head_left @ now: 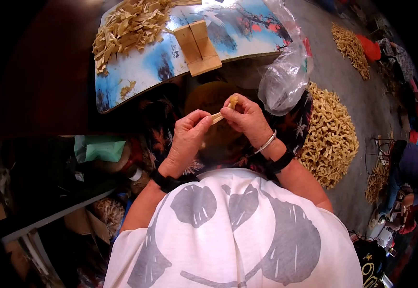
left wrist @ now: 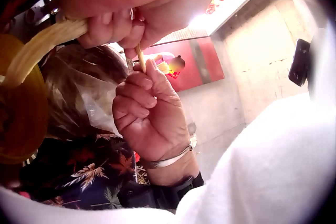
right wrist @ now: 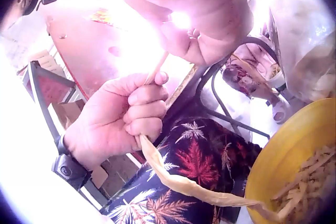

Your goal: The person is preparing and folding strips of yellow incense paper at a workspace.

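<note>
Between the two hands runs a thin pale strip (head_left: 217, 117), held in front of the body. My left hand (head_left: 190, 137) pinches one part of it with curled fingers, and a longer pale strand (right wrist: 194, 190) hangs from that fist towards a yellow bowl (right wrist: 262, 176) in the right wrist view. My right hand (head_left: 248, 122) grips the other end between thumb and fingers, with a small yellowish piece (head_left: 233, 101) showing above its fingertips. The bowl holds many short pale pieces (right wrist: 310, 182).
On the painted table (head_left: 146, 72) ahead lie a heap of flat strips (head_left: 137, 26) and an L-shaped wooden piece (head_left: 198, 48). A clear plastic bag (head_left: 285, 84) hangs at its right edge. Knotted pieces (head_left: 331, 137) are heaped on the right. Leaf-patterned cloth (right wrist: 194, 155) covers the lap.
</note>
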Demonstrator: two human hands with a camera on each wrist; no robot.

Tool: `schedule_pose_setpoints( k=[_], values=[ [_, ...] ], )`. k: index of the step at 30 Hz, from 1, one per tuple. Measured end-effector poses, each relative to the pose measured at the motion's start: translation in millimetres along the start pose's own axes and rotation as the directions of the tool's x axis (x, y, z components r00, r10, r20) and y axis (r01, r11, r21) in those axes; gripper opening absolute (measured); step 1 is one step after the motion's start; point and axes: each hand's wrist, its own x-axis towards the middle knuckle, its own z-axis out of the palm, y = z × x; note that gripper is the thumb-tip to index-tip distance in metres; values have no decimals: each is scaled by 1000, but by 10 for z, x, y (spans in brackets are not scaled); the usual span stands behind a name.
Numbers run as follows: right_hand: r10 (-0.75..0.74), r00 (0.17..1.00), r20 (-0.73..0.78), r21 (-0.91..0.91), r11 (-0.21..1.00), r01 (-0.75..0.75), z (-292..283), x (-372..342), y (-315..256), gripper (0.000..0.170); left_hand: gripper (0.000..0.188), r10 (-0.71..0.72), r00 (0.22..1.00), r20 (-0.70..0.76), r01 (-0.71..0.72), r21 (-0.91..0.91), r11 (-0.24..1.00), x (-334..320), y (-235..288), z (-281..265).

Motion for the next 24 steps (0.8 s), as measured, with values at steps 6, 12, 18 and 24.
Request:
schedule_pose_setpoints(
  k=[6,12,18,24],
  values=[
    [-21,1000,12,-78,997,22,-3,312,-341,19,14,104,993,-55,-99,77,992,336,243,-101],
    [-448,889,-92,-519,784,341,82,972,-747,23,19,452,886,-103,-348,496,796,1081,656,-300],
    [-675,734,-75,-773,504,384,23,1500,-700,16,16,512,845,-155,-344,574,743,1478,751,-387],
    [-690,722,55,-927,234,294,13,1602,-536,14,15,518,833,-197,-337,563,755,1600,580,-377]
  ],
)
